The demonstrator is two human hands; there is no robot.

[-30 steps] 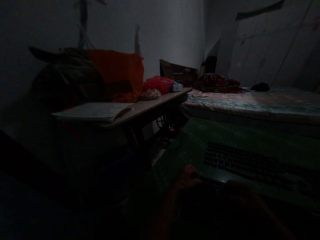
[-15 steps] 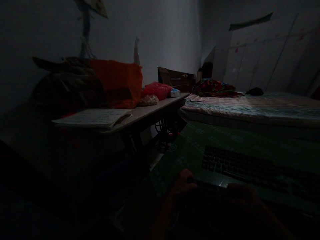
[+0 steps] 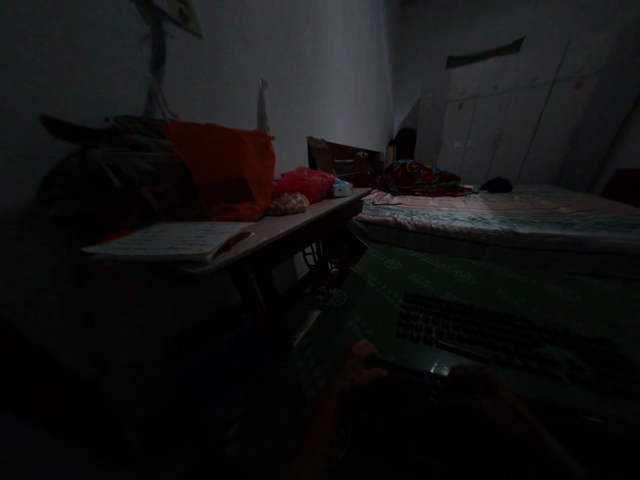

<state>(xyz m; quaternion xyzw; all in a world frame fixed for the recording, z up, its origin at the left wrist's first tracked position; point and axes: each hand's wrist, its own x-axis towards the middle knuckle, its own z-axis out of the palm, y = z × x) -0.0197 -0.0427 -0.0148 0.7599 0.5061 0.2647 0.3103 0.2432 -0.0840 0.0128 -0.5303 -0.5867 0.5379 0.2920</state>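
Head view looks into a dim room, and the clock is read from the middle of the view. At 5 o'clock, the person's left hand [image 3: 361,363] has its grip around one end of a thin dark bar [image 3: 407,371]. At 4 o'clock, the right hand [image 3: 473,385] is at the bar's other end, but it is too dark to tell how its grip is. The bar is between the two hands, between 4 and 5 o'clock. A black keyboard [image 3: 500,333] sits on a green desk [image 3: 373,317] with pale marks, at 2 o'clock from the bar. At 3 o'clock is a bed [image 3: 525,212] with a striped cover. A bunched red cloth [image 3: 420,179] lies on it at 2 o'clock. At 9 o'clock, papers [image 3: 170,241] with writing lie on a long desk [image 3: 293,225]. An orange bag [image 3: 227,173] stands behind them at 10 o'clock, and a red bag [image 3: 305,183] sits near it at 11 o'clock.
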